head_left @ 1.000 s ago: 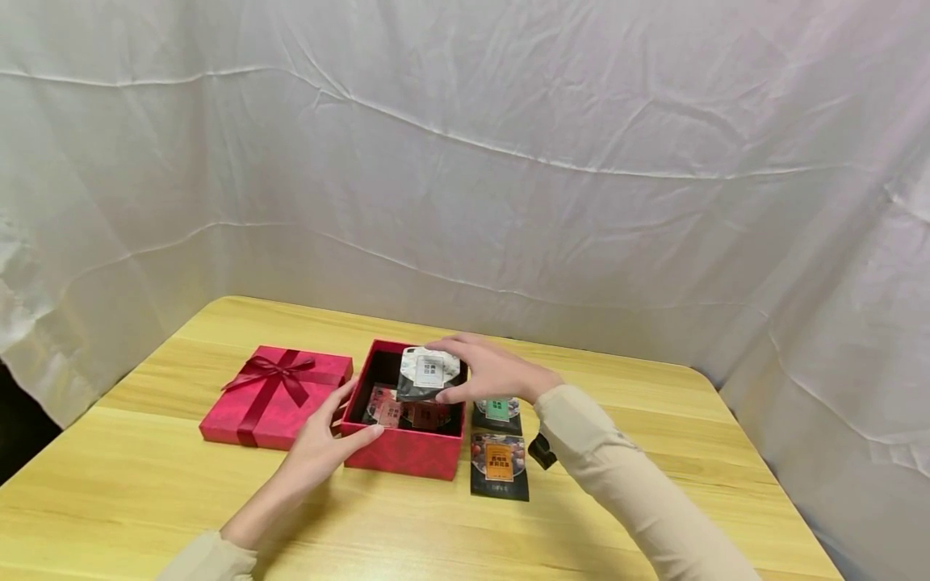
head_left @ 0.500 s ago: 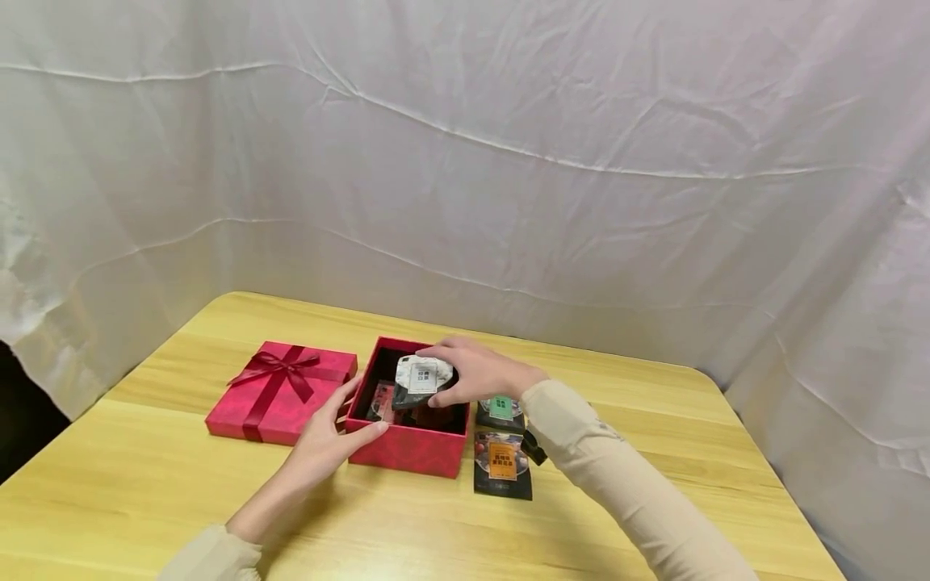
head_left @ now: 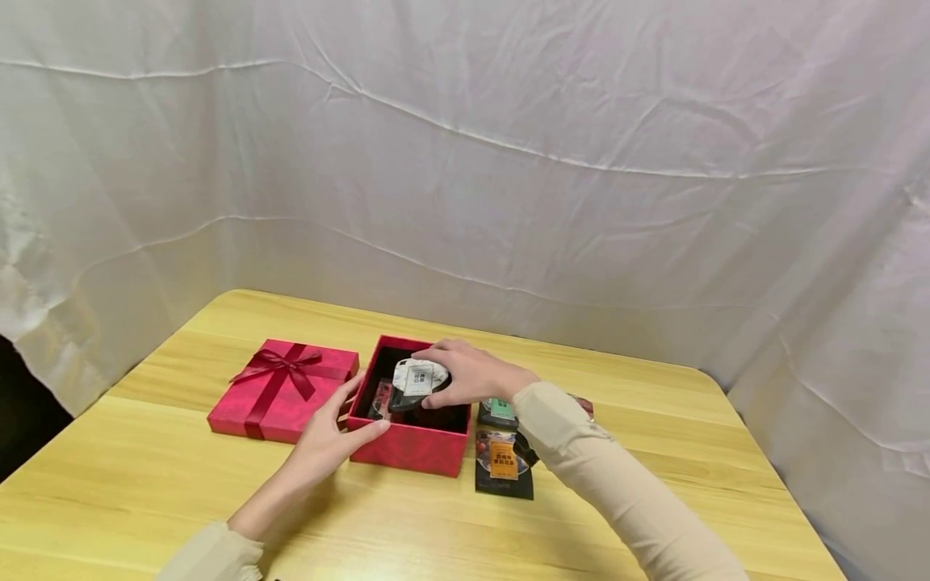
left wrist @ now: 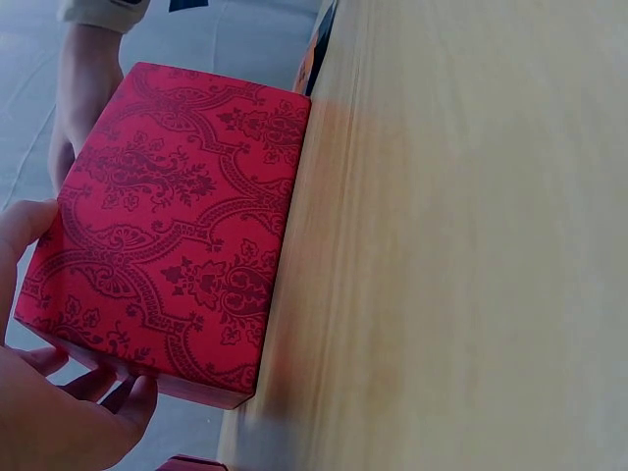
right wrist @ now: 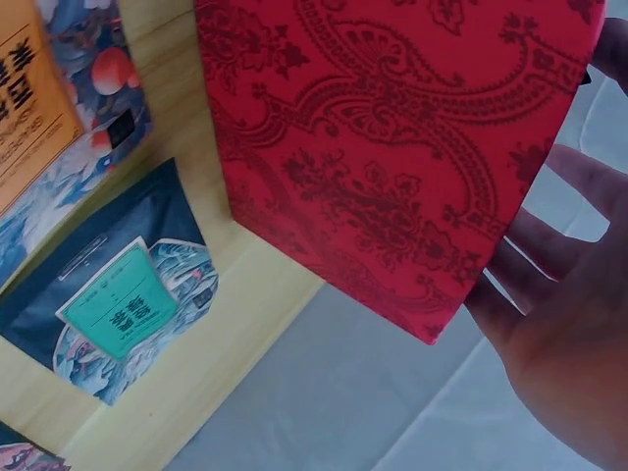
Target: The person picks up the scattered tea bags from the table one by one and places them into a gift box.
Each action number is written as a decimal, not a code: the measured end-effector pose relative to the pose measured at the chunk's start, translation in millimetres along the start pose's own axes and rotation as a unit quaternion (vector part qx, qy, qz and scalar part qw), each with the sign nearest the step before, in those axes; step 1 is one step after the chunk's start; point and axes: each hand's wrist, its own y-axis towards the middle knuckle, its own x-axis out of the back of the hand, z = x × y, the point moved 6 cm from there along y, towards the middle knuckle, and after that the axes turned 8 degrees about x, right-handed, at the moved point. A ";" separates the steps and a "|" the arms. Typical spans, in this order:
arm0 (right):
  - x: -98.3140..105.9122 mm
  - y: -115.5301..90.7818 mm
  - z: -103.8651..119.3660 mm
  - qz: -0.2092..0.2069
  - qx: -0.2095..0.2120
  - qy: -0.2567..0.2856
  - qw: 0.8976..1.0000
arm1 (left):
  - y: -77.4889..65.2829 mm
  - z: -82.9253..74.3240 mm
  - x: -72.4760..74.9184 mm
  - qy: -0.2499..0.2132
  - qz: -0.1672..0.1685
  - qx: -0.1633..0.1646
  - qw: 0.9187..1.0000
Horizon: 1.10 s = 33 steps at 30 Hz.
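Observation:
The red patterned gift box point(head_left: 412, 449) stands uncovered on the table. My left hand point(head_left: 330, 432) grips its left front corner, thumb on the front rim and fingers along the left side, as the left wrist view also shows of the box point(left wrist: 177, 226). My right hand point(head_left: 475, 375) reaches over the right wall and pinches a tea pouch point(head_left: 419, 381), white above and black below, inside the box mouth. Below it lies a pouch with a red label point(head_left: 381, 399); the rest of the box floor is hidden. The right wrist view does not show the held pouch.
Left of the box lies its red lid point(head_left: 291, 387) with a dark red bow. To the right are an orange-labelled pouch point(head_left: 504, 460) and a green-labelled pouch point(right wrist: 132, 304). Another packet point(head_left: 584, 406) shows partly behind the right sleeve. A pale curtain point(head_left: 508, 161) hangs behind the table.
My right hand has lowered the white-and-black tea pouch deeper into the box and slightly to the left. The left hand keeps its place on the box.

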 end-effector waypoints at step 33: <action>13.1 -12.1 -18.4 -0.074 0.017 0.027 0.997 | -2.2 -4.2 -0.2 0.012 -0.009 0.001 1.000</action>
